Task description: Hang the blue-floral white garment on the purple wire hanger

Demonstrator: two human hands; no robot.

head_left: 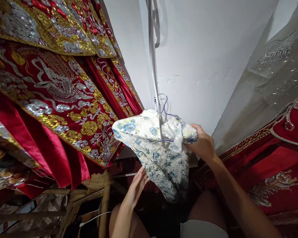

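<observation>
A: What's the biggest thing around the fingers?
B: The pale wall (201,49), straight beyond them. Then a red embroidered hanging (62,92), thick with gold and silver sequins, well to the left of the left fingers.

A: And the floral garment (151,155)?
B: It hangs between the two hands, above the left fingers and reaching across to the right ones. White or cream ground, blue flowers with touches of yellow, the cloth crinkled and bunched in its lower part.

A: Which way does it point?
B: Its neck end is up by the wall, beyond the fingers; the long axis runs down from there toward the person, slanting slightly right. One shoulder juts left, above the left fingers.

A: The hands?
B: The right hand (202,142) is closed around the sleeve end. The left hand (136,186) is loosely curled at the lower left edge; whether it grips cloth, I can't tell.

A: Smallest?
B: The purple hanger (164,110), left of the right fingers.
</observation>
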